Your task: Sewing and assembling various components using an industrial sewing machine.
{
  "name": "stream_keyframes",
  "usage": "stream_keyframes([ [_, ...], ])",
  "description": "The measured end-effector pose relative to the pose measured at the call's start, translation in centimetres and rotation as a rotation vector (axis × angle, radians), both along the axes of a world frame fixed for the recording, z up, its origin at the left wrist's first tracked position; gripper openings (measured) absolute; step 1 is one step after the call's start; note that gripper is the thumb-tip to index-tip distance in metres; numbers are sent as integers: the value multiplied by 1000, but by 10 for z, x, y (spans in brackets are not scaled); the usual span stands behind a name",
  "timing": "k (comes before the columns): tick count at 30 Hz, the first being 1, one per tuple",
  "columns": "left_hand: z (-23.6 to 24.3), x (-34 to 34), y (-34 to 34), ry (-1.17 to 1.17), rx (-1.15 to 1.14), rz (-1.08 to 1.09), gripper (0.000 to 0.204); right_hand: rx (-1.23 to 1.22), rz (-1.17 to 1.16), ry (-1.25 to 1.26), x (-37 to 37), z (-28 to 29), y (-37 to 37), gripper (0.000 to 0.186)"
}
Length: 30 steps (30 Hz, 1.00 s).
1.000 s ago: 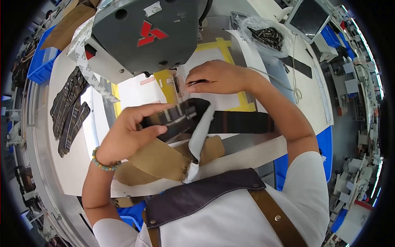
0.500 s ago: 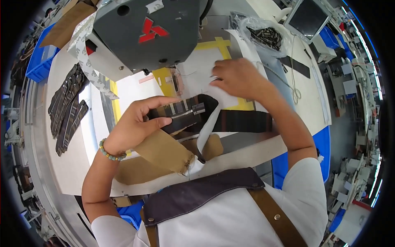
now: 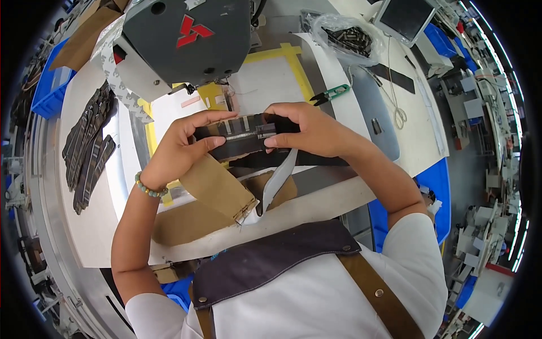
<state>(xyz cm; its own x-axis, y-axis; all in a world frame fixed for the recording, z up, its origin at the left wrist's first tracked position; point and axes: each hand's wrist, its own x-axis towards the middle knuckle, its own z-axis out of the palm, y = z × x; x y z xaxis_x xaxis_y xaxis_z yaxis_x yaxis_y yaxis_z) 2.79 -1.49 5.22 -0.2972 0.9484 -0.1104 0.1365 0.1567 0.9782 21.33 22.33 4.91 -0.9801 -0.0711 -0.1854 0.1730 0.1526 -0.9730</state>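
My left hand [image 3: 178,150] grips the left end of a dark striped fabric piece [image 3: 234,148] with a silver zipper [image 3: 240,135], its thumb resting on the front. My right hand [image 3: 307,133] has hold of the right end, thumb beside the zipper's end. Beneath hangs a tan panel [image 3: 214,186] joined to a pale curved strip [image 3: 278,178]. Green-handled thread snips [image 3: 339,92] lie behind my right hand. A grey sewing machine head [image 3: 169,56] overhangs the white, yellow-taped template [image 3: 274,76].
Striped pieces [image 3: 84,141] lie on the left of the table [image 3: 113,243]. Blue bins [image 3: 48,96] sit at left and lower right. A plastic bag of small metal parts [image 3: 350,42], a monitor [image 3: 403,17], a cord [image 3: 398,116] and other workstations [image 3: 485,237] are to the right.
My right hand has come down from the template to grip the fabric's right end. The snips now lie uncovered on the table. My left hand and the piece have moved slightly up.
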Motion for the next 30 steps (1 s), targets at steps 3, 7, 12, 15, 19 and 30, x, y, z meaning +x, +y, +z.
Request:
stream_keyframes([
  [3,-3,0,0,-29,-13,9,44,35,-13,-12,-2,-4,1,30],
  [7,-4,3,-1,-2,-9,11,43,275,3,86,-2,-7,3,35],
  [12,-4,4,-1,54,0,21,42,178,-56,40,2,-5,1,36],
  [15,-4,5,-1,18,-13,35,41,168,-47,22,0,-1,0,37],
  [19,-4,6,0,16,-10,40,41,155,-44,35,-1,4,-3,38],
  [30,-10,6,-1,10,-21,16,43,238,-26,-4,-2,0,-11,44],
])
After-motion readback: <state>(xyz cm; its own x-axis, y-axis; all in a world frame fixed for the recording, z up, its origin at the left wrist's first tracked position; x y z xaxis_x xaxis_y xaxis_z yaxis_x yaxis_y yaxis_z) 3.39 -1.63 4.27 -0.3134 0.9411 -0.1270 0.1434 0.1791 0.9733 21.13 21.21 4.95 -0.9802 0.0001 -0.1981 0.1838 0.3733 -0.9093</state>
